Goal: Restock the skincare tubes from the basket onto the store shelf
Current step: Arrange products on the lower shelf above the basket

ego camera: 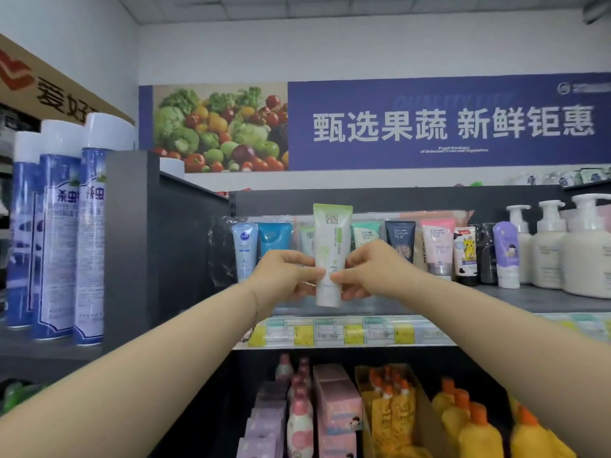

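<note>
Both hands hold one white and light-green skincare tube [329, 239] upright, cap down, in front of the top shelf [535, 300]. My left hand [284, 276] pinches its lower left side and my right hand [367, 271] pinches its lower right side. Behind it a row of tubes stands on the shelf: a white-blue tube [244, 249], a teal tube [274, 238], a mint tube [363, 234], a navy tube [400, 239] and a pink tube [438, 247]. The basket is out of view.
Pump bottles [555, 249] and a purple bottle [506, 257] stand at the shelf's right. Blue spray cans [56, 226] stand on the left unit behind a dark side panel [132, 246]. Price labels [344, 330] line the shelf edge; pink and yellow bottles [469, 424] fill the shelf below.
</note>
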{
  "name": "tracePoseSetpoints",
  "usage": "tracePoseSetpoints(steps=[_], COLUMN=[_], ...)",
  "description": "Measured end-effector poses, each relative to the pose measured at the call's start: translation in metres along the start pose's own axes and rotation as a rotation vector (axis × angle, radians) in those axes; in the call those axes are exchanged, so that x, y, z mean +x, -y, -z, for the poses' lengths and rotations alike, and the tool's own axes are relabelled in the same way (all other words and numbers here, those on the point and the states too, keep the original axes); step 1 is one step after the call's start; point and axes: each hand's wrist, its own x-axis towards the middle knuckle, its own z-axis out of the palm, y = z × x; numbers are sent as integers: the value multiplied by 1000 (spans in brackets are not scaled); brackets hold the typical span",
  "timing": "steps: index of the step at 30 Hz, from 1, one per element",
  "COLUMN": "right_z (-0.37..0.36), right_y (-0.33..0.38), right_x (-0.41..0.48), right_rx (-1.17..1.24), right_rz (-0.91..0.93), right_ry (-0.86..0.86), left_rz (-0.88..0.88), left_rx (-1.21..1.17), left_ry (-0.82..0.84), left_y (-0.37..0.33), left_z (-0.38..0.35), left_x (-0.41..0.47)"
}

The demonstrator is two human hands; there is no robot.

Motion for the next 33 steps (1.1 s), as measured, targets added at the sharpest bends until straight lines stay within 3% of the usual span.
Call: tracePoseSetpoints(steps=[9, 22, 33], right_z=[-10, -64, -69], right_y=[-1, -51, -70], right_x=[80, 167, 181], right_rx=[-134, -171, -246], right_rz=[-70, -142, -96], right_ry=[-96, -318, -138], left_rz=[62, 233, 225], left_rx=[137, -41, -4], left_ry=[-82, -163, -22], left_y=[1, 52, 74], left_z=[-4, -9, -10], left_x=[86, 161, 178])
